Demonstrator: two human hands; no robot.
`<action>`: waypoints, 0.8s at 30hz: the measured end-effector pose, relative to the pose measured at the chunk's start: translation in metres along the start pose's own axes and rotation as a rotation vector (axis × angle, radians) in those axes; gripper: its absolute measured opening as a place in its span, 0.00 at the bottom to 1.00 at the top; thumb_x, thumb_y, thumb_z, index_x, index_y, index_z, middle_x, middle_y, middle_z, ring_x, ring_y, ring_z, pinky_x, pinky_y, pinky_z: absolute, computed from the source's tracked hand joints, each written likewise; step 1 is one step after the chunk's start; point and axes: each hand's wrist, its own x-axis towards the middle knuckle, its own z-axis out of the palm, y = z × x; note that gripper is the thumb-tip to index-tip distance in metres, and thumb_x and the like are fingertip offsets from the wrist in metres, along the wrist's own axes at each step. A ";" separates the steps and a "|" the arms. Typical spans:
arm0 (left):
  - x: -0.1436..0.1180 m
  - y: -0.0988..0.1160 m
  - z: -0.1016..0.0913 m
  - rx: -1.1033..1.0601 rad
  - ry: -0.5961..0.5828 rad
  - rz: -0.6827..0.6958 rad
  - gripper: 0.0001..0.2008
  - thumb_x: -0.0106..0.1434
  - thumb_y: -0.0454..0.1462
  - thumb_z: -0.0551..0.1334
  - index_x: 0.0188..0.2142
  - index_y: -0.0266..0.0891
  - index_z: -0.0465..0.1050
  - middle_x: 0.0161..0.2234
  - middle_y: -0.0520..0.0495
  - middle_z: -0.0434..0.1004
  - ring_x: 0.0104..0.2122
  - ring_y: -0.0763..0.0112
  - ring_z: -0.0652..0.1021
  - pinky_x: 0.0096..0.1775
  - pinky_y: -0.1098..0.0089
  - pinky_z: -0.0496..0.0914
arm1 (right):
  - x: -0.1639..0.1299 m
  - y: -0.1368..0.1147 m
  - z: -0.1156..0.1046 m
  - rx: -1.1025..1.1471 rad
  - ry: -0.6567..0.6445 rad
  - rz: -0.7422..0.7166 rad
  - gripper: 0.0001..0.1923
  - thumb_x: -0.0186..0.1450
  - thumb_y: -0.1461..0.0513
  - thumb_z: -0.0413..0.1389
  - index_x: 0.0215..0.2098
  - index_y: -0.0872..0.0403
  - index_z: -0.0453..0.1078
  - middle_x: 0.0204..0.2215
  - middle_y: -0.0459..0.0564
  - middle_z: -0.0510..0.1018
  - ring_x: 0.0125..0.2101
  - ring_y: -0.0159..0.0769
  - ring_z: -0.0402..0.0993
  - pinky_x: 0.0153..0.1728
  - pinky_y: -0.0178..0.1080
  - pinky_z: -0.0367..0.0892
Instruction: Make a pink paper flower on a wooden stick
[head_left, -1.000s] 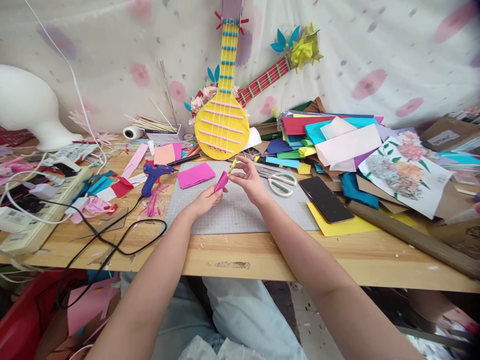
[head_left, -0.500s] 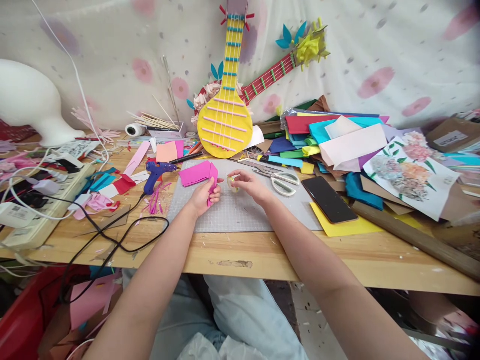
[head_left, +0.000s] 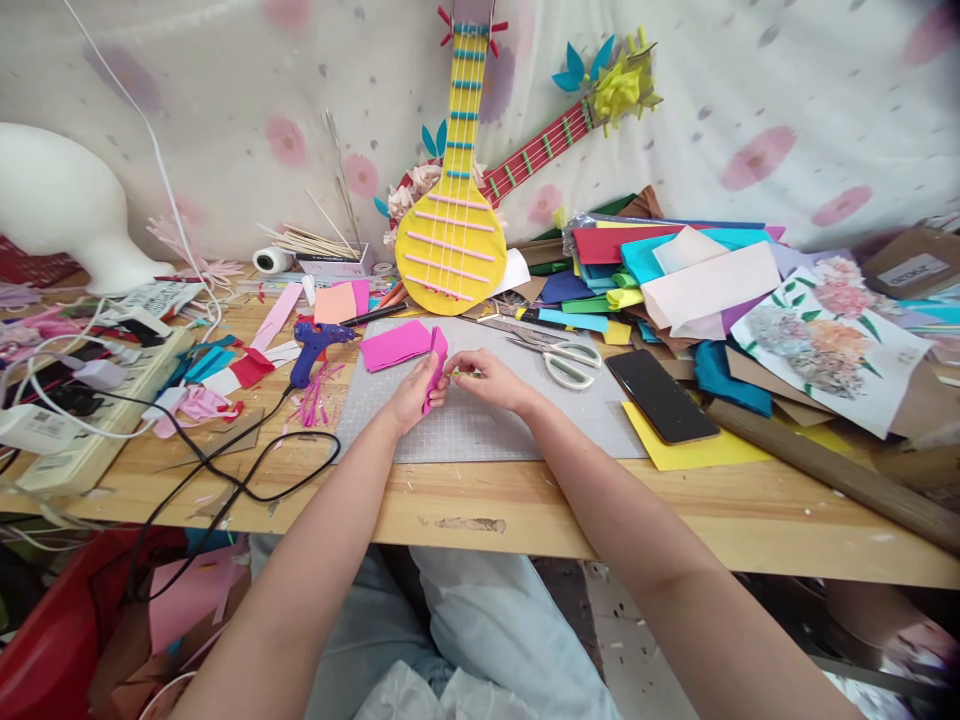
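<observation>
Left hand (head_left: 409, 395) pinching a folded pink paper piece (head_left: 435, 365) upright, right hand (head_left: 491, 380) closed on a small yellow-green strip (head_left: 463, 373) touching it, both over the grey cutting mat (head_left: 480, 430) mid-table, scissors (head_left: 559, 358) just right, blue glue gun (head_left: 315, 345) left, black phone (head_left: 660, 397) near the mat's right edge.

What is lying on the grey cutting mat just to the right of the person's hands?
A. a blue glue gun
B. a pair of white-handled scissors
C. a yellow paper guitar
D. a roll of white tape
B: the white-handled scissors lie on the grey cutting mat just right of the right hand, while the left hand holds a folded pink paper piece.
</observation>
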 end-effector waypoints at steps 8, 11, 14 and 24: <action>0.000 0.000 0.000 0.074 -0.058 -0.052 0.19 0.60 0.52 0.50 0.30 0.38 0.61 0.19 0.56 0.55 0.15 0.84 0.54 0.17 0.81 0.51 | 0.002 -0.001 0.000 0.008 -0.001 0.006 0.09 0.53 0.65 0.49 0.29 0.54 0.71 0.24 0.44 0.72 0.29 0.32 0.63 0.36 0.36 0.58; -0.001 0.002 0.001 0.080 -0.088 -0.071 0.20 0.60 0.53 0.48 0.31 0.38 0.62 0.18 0.56 0.54 0.15 0.83 0.53 0.17 0.80 0.50 | 0.003 -0.001 -0.001 0.015 -0.022 -0.005 0.09 0.53 0.65 0.48 0.28 0.54 0.70 0.24 0.44 0.71 0.29 0.32 0.63 0.37 0.35 0.58; -0.001 0.003 0.000 0.093 -0.133 -0.087 0.24 0.59 0.56 0.44 0.32 0.38 0.63 0.18 0.56 0.54 0.15 0.83 0.51 0.17 0.79 0.49 | 0.003 -0.002 -0.004 0.029 -0.059 -0.022 0.08 0.53 0.64 0.48 0.27 0.54 0.69 0.24 0.44 0.72 0.29 0.31 0.64 0.36 0.35 0.58; 0.000 0.005 -0.003 0.156 -0.193 -0.136 0.26 0.59 0.57 0.42 0.32 0.38 0.63 0.19 0.55 0.53 0.15 0.82 0.51 0.17 0.79 0.49 | 0.004 -0.003 -0.006 0.039 -0.077 -0.040 0.09 0.52 0.64 0.47 0.26 0.55 0.69 0.24 0.44 0.72 0.29 0.32 0.65 0.35 0.35 0.58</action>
